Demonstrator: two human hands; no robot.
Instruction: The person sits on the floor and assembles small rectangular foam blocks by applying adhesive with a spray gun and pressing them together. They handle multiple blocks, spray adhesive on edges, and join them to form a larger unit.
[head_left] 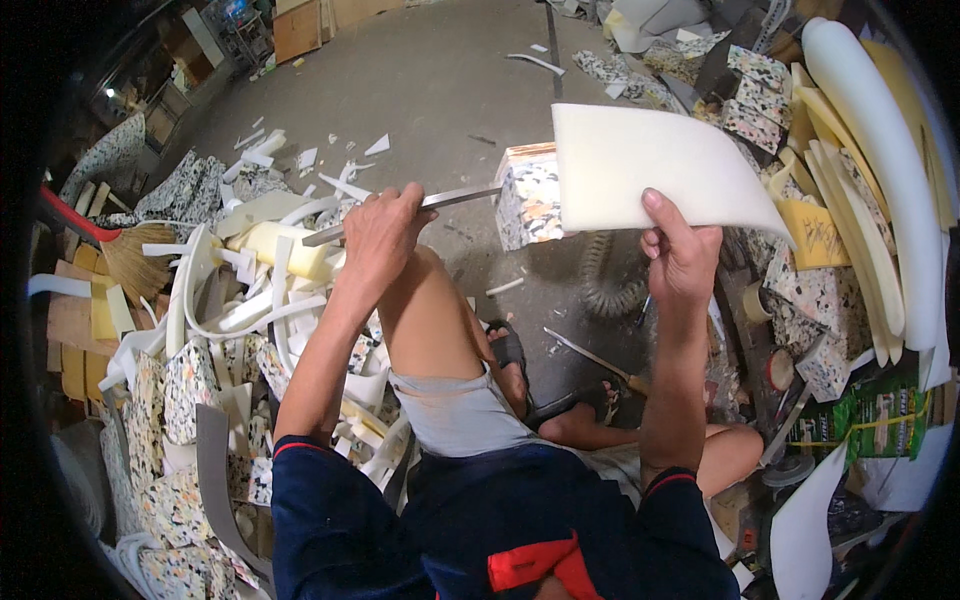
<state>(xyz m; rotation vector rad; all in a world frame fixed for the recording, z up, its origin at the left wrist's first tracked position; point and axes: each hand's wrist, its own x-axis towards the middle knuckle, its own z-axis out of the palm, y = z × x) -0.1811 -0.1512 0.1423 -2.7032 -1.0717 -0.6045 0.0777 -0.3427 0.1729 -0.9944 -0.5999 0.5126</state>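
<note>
My left hand (385, 235) is closed around a long, narrow metal blade (465, 198), which sticks out on both sides of the fist. Its right end reaches the edge of a speckled foam block (530, 205) with a wooden-looking top; whether they touch I cannot tell. My right hand (682, 245) grips the lower edge of a cream foam sheet (650, 165), thumb on the upper face and fingers mostly hidden beneath. Tapering to a curved point at the right, the sheet overlaps the right side of the speckled block.
Foam offcuts (270, 290) and speckled foam pieces (185, 390) heap up on my left, beside a broom (135, 255). A long knife (595, 358) lies on the floor near my feet. Long foam strips (870, 180) and a green package (870, 420) are at the right.
</note>
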